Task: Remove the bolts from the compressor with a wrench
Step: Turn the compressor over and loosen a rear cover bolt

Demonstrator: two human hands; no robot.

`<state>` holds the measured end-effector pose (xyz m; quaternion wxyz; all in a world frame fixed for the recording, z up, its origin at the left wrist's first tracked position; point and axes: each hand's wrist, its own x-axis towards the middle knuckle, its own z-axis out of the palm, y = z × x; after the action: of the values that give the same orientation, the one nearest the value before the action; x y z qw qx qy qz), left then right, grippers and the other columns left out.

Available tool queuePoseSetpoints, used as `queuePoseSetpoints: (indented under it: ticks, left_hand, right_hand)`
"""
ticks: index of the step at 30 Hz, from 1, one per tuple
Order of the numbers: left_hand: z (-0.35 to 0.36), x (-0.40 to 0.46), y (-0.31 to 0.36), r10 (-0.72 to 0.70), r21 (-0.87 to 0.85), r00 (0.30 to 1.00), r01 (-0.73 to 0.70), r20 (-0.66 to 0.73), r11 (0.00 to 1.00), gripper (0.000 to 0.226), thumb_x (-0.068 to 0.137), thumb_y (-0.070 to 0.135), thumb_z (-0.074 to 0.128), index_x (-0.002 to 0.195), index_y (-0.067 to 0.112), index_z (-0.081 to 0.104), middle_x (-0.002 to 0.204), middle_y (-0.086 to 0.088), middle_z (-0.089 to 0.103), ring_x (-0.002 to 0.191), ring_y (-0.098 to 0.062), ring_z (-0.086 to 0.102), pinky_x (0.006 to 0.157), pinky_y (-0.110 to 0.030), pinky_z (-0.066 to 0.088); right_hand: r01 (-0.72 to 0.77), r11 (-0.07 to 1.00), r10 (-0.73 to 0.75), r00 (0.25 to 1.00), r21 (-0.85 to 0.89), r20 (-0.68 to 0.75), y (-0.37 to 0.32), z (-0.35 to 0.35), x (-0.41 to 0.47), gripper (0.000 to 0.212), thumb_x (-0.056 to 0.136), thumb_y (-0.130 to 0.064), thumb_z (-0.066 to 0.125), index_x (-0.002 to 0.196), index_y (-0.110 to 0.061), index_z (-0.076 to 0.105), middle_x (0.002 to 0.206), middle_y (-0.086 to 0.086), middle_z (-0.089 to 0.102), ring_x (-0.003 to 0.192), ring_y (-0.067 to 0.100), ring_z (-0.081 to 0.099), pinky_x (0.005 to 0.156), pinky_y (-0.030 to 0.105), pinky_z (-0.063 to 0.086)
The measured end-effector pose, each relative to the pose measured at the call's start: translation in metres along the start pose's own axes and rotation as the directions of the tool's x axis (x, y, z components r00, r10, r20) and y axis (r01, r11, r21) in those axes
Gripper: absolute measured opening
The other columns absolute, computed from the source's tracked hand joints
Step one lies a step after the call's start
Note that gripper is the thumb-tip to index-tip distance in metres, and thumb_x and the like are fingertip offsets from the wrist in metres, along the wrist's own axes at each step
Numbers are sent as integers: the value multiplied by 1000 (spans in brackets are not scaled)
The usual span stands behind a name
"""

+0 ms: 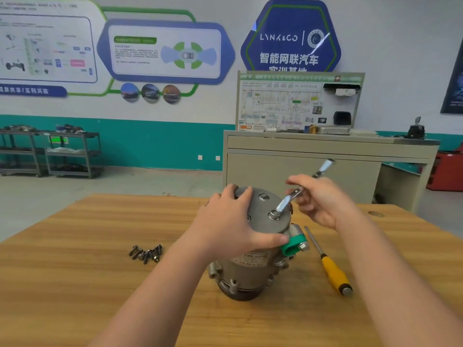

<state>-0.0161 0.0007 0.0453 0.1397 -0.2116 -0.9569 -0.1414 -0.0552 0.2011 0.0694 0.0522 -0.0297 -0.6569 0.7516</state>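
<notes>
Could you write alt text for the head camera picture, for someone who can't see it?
A person's right hand turns a wrench on a bolt atop an upright compressor, which the left hand steadies. On the wooden table lie loose bolts and a yellow-handled screwdriver.

Loose bolts (146,253) left of compressor (253,266), screwdriver (328,264) right; bare tabletop (75,284) beyond.
</notes>
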Motion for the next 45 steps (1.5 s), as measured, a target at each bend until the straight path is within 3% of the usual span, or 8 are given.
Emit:
queuePoseSetpoints:
  ticks: [5,11,21,27,31,37,40,45]
  left_hand:
    - [4,6,3,16,40,1000,-16,-6,999,119,60,95,48,154,28,20,152,-3,28,134,-29,35,108,-51,38]
    - [5,8,8,-8,90,1000,8,3,996,118,59,97,42,152,28,20,146,-4,31,128,-30,38,102,-52,41]
    - [5,9,21,-39,85,999,38,4,996,111,64,92,46,152,28,23,147,-7,34,125,-34,40,101,-56,41]
    - [4,9,21,-51,103,999,49,16,993,111,63,95,44,149,28,22,144,-6,33,127,-34,38,100,-55,40]
    - [5,8,20,-86,131,996,82,27,988,119,61,97,40,153,25,16,148,-8,28,129,-34,36,101,-54,39]
    - [7,5,27,-141,126,990,141,-13,982,120,63,96,41,155,23,14,154,-10,23,133,-37,32,104,-55,35]
    - [13,2,35,-191,119,979,199,-74,973,117,66,96,38,153,22,16,150,-11,27,130,-36,34,101,-54,37]
    - [18,0,47,-282,139,949,301,-144,943,119,66,97,33,154,19,16,150,-13,27,129,-38,34,101,-53,35]
  right_hand:
    - [-67,917,108,991,-392,82,-29,24,26,23,87,-24,72,78,-6,62,49,-2,60,31,1,38,29,11,26]
    - [185,651,-170,981,-736,95,-38,58,17,25,85,-21,74,76,-3,61,64,8,64,31,6,41,38,17,33]
    - [426,-40,-466,792,-904,394,-23,91,-7,25,94,-41,56,77,-22,53,85,3,62,82,25,59,75,38,51]
    - [422,583,-245,906,-694,345,-43,74,-2,25,94,-31,62,79,-11,59,57,-3,57,39,3,44,40,16,34]
    - [26,1000,-27,984,10,177,-56,46,-2,21,95,-18,60,76,-12,54,53,-3,50,32,3,32,35,14,25]
    - [84,732,-199,975,676,95,-23,8,-56,14,73,-20,68,73,-12,56,60,-2,58,44,2,54,39,9,42]
    - [448,739,-399,893,503,-209,15,1,-75,17,80,-19,68,75,-14,52,60,-1,61,47,8,57,44,16,47]
    - [796,591,-763,497,-134,-413,56,14,-88,23,89,-33,66,70,-33,54,64,0,70,56,15,69,58,22,55]
